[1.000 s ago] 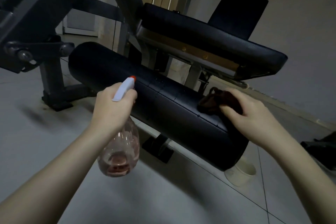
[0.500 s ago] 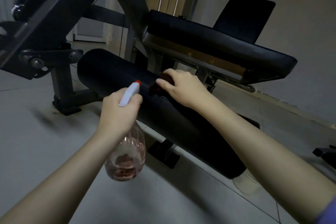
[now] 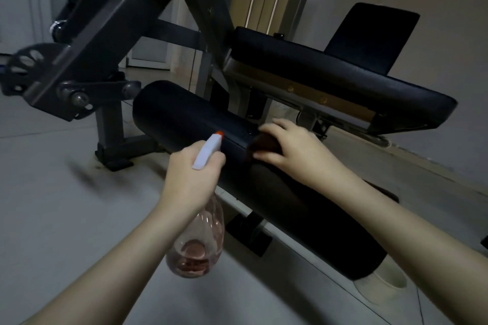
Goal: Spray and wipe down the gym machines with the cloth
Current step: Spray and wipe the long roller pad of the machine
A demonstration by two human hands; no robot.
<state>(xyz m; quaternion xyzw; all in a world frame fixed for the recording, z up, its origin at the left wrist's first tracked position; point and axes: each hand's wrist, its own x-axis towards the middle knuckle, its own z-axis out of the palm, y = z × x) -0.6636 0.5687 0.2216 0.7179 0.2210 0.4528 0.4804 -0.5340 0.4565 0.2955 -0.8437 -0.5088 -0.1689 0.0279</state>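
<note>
The cloth (image 3: 264,143), a dark brownish wad, lies on top of the black roller pad (image 3: 182,116), roughly midway along its length. The right hand (image 3: 295,152) covers it from the right. Its fingers curl over the cloth's upper edge and the thumb tucks under the near edge, so the cloth is gripped and pressed against the pad, and only a small part of it shows at the fingertips. The hand is slightly blurred.

Just left of it, the left hand (image 3: 188,179) is wrapped tightly round the neck of the spray bottle (image 3: 196,243). The white trigger head with its orange tip (image 3: 219,134) points up and away at the roller, just short of its surface. The clear bottle hangs below the fist, with a little pinkish liquid pooled in its bottom.

Both forearms come in from the lower edge. The right one passes over the near end of the roller.

Behind the roller, the padded seat (image 3: 330,71) overhangs it, with a dark upright pad (image 3: 369,34) further back. The grey steel frame (image 3: 105,34) rises at the left. A pale round foot (image 3: 383,281) sits on the tiled floor (image 3: 52,219) under the roller's near end.
</note>
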